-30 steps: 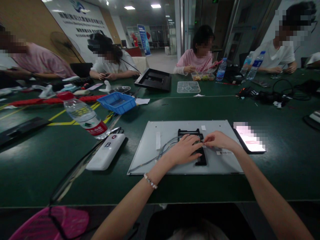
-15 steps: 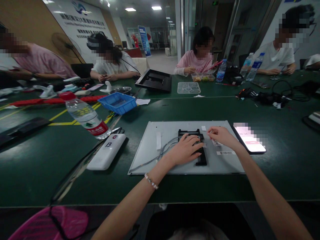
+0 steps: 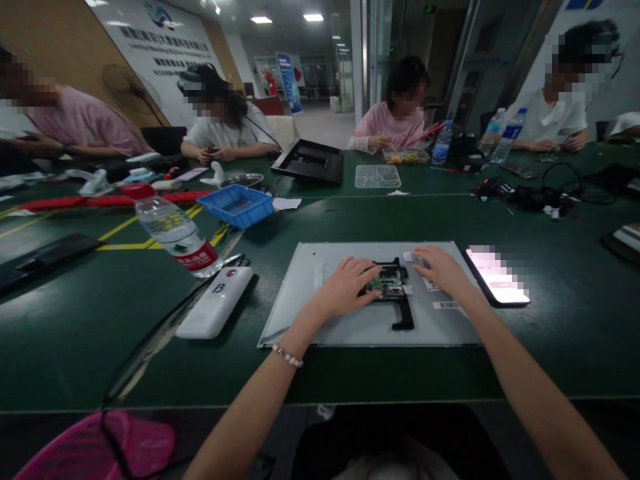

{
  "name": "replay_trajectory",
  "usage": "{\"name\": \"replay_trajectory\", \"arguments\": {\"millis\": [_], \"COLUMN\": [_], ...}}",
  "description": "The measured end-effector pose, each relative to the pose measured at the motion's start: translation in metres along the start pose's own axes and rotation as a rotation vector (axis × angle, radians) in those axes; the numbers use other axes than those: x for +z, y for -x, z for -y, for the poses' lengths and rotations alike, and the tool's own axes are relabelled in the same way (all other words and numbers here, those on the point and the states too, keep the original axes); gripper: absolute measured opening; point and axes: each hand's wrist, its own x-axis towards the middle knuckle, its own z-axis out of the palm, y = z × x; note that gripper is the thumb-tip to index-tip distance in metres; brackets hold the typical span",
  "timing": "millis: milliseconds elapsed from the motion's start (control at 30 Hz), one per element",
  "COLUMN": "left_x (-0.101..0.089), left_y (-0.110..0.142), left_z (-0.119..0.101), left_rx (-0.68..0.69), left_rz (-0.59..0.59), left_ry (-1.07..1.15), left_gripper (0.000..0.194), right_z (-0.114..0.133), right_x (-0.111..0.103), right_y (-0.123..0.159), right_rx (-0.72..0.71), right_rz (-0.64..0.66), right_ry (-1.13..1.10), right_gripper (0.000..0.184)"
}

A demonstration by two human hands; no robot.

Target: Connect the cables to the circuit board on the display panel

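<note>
A grey flat panel (image 3: 350, 320) lies on the green table in front of me. A black bracket (image 3: 403, 313) sits on its middle, with a small green circuit board (image 3: 387, 283) inside it. My left hand (image 3: 345, 288) rests on the panel at the board's left edge, fingers curled onto it. My right hand (image 3: 440, 268) lies palm down on the panel to the right of the bracket, fingers bent near a small white label (image 3: 407, 256). Grey cables that run left from the board are mostly hidden under my left hand.
A lit phone (image 3: 497, 277) lies right of the panel. A white device (image 3: 215, 303), a water bottle (image 3: 175, 233) and a blue tray (image 3: 235, 205) stand to the left. A pink basket (image 3: 100, 447) is at the near left. Several people sit across the table.
My left hand slid left off the bracket, uncovering the green circuit board. My right hand drew away from it to the upper right of the bracket.
</note>
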Motion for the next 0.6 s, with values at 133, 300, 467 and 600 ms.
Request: {"name": "replay_trajectory", "arguments": {"millis": [133,300,467,600], "left_x": [0.001,0.007,0.011,0.011], "left_y": [0.001,0.001,0.0,0.0], "left_z": [0.003,0.003,0.002,0.001], "left_rx": [0.024,0.043,0.068,0.067], "left_rz": [0.025,0.046,0.065,0.052], "left_ry": [0.054,0.081,0.095,0.103], "left_gripper": [0.05,0.048,0.049,0.048], "right_z": [0.009,0.019,0.027,0.045], "right_x": [-0.001,-0.001,-0.001,-0.004], "right_y": [-0.004,-0.008,-0.008,-0.013], "right_rx": [-0.038,-0.018,0.042,0.004], "right_rz": [0.02,0.042,-0.05,-0.076], "right_ry": [0.014,0.072,0.107,0.12], "right_gripper": [0.029,0.026,0.029,0.029]}}
